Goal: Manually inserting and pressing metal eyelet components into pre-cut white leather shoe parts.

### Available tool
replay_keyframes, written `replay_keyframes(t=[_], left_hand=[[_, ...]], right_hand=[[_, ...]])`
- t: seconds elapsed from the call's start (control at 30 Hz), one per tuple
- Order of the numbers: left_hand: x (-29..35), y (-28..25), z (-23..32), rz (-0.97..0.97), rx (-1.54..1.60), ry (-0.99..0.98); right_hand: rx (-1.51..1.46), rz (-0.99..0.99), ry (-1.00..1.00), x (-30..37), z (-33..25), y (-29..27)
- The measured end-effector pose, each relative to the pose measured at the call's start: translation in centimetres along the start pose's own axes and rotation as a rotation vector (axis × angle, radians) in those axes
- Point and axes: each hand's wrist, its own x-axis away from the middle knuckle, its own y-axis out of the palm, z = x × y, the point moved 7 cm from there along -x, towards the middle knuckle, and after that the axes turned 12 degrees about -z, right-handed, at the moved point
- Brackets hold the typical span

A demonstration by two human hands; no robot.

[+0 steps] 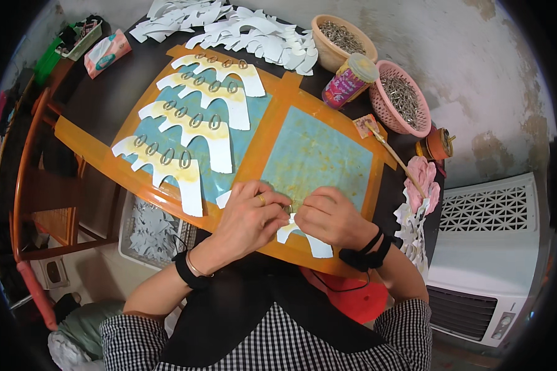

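Observation:
My left hand (254, 213) and my right hand (331, 216) meet at the near edge of the board, their fingertips pinched together. Between them is a white cut-out piece (319, 247) with curved prongs, partly hidden by the fingers. A small metal ring (291, 209) shows at the fingertips. On the board's left half lie several similar white pieces (192, 179) in a column, with yellowish coating along their prongs and oval metal rings (185, 159) resting on them. The edge of another white piece (223, 199) peeks out beside my left hand.
Orange tape frames the blue-green board (328, 145). Loose white pieces (260, 37) pile up behind it. Metal rings fill a peach bowl (328, 54) and a pink basket (414, 117). Nearby are a purple cup (343, 86), a brush (393, 154) and an orange-brown jar (436, 145).

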Motion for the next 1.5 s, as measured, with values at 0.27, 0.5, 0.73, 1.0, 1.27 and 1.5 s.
replay_keyframes(t=[0.27,0.5,0.73,1.0,1.27,1.5], left_hand=[[0.0,0.0,0.2,-0.015,0.016,0.007],[-0.1,-0.2,0.6,-0.006,-0.022,0.025],[-0.1,0.0,0.5,-0.012,-0.036,0.020],[0.0,-0.1,0.6,-0.021,-0.043,0.021],[0.1,-0.2,1.0,-0.037,-0.132,0.066],[0.3,-0.2,2.7,-0.048,-0.257,0.188]], right_hand=[[0.009,-0.061,-0.019,0.1,0.1,0.2],[-0.058,-0.108,-0.034,-0.1,0.4,0.8],[0.068,-0.063,-0.088,0.3,-0.4,0.8],[0.065,-0.130,-0.058,0.0,-0.4,0.8],[0.105,-0.151,-0.024,-0.6,-0.9,-0.1],[0.059,-0.218,0.042,0.6,-0.5,0.1]])
